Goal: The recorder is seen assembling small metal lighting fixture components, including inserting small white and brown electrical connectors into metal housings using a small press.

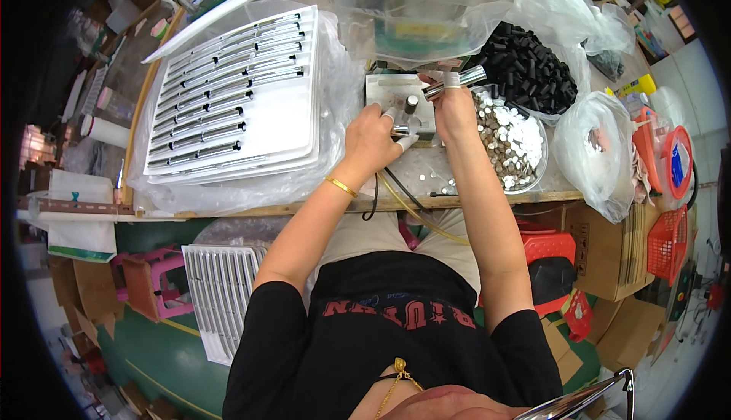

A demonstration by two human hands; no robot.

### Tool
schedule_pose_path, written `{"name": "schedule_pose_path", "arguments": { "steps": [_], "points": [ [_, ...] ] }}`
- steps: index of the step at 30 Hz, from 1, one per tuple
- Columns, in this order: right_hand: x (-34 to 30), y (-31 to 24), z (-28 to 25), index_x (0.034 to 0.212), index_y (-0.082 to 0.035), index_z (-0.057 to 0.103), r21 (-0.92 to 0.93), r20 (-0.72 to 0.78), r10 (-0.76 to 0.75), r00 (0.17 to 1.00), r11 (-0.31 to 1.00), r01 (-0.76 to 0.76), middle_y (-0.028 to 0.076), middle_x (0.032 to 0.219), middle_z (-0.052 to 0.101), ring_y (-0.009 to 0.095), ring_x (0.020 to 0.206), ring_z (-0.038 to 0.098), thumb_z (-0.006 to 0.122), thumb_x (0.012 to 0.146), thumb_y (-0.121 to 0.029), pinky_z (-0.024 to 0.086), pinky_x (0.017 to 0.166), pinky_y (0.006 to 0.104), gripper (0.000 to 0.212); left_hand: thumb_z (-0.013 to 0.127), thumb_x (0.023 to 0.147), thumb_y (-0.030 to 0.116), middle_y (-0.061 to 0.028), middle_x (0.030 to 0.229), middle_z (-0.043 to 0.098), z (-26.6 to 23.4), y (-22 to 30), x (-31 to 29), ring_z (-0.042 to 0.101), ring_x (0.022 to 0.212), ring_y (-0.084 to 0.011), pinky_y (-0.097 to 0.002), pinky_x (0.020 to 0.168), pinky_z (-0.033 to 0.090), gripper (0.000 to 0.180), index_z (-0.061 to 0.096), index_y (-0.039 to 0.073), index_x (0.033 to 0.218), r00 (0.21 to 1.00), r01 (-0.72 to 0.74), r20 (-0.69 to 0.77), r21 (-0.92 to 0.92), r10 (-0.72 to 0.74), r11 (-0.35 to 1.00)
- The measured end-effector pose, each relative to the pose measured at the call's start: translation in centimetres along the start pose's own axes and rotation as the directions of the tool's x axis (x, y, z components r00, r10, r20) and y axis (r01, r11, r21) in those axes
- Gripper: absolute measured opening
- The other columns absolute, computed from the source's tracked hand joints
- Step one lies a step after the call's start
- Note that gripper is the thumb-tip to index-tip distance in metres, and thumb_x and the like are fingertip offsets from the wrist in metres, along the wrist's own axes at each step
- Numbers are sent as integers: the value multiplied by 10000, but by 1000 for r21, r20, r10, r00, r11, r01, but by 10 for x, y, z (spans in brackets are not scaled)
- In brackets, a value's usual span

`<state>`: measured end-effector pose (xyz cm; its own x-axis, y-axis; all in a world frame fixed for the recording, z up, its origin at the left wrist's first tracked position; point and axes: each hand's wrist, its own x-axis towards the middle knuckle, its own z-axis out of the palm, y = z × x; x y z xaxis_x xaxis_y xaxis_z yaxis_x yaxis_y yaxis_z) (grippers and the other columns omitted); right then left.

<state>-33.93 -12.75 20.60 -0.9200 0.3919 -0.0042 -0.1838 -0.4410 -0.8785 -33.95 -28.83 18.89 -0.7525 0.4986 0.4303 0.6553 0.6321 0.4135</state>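
Note:
My left hand (368, 143) is closed at the near side of a grey metal fixture (383, 87), its fingers on a short shiny metal tube (400, 130). The rest of that tube is hidden by the hand. My right hand (454, 111) is closed round shiny silver tubes (474, 76) that point up and to the right, just above the fixture's right side. White coverings wrap some of my fingertips. A short dark-topped post (411, 105) stands upright on the fixture between my hands.
White trays (285, 127) with rows of silver tubes lie at left. Black caps (529, 70) are heaped at back right, beside a clear tub (544, 162) of silver discs. A plastic bag (592, 146) sits farther right. Cables (411, 210) hang over the table's front edge.

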Motion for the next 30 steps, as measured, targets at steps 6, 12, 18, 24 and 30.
{"name": "schedule_pose_path", "arguments": {
  "steps": [6, 12, 18, 24, 30],
  "points": [
    [-16, -17, 13, 1021, 13, 617, -130, 115, -32, 993, 990, 47, 67, 955, 656, 116, 803, 548, 533, 933, -394, 394, 674, 260, 424, 803, 603, 319, -100, 736, 520, 2, 0, -2, 565, 707, -275, -391, 575, 480, 351, 651, 24, 717, 998, -44, -54, 1, 44, 999],
    [-28, -30, 26, 1011, 18, 676, -359, 181, -104, 978, 919, 164, 70, 962, 660, 127, 861, 572, 589, 907, -377, 455, 738, 272, 418, 799, 607, 317, -104, 742, 521, 3, 2, -3, 565, 714, -283, -395, 587, 480, 354, 643, 22, 726, 999, -32, -36, -14, 32, 999],
    [-29, -15, 23, 965, -1, 681, -412, 326, -305, 895, 806, 425, 94, 1004, 642, 210, 955, 570, 696, 827, -292, 444, 833, 327, 322, 763, 606, 212, -136, 770, 540, 0, 4, -2, 574, 756, -304, -407, 613, 485, 258, 630, 1, 671, 999, -27, 17, -44, 28, 999],
    [-24, -27, 27, 1039, 32, 633, -695, 494, -130, 860, 536, 480, 101, 1099, 582, 176, 986, 584, 732, 805, -259, 467, 831, 293, 386, 752, 614, 200, -126, 803, 548, -3, 5, -4, 574, 778, -295, -408, 617, 489, 234, 638, 11, 690, 998, -5, 61, -43, 7, 999],
    [-14, 5, -2, 1113, 11, 617, -753, 455, -151, 878, 461, 470, 221, 1268, 484, 392, 1126, 477, 740, 723, -432, 393, 961, 409, 603, 750, 640, 229, -130, 826, 560, 4, 8, 6, 580, 774, -306, -411, 633, 492, 257, 640, 12, 722, 998, 58, -14, -85, -59, 995]
  ]
}}
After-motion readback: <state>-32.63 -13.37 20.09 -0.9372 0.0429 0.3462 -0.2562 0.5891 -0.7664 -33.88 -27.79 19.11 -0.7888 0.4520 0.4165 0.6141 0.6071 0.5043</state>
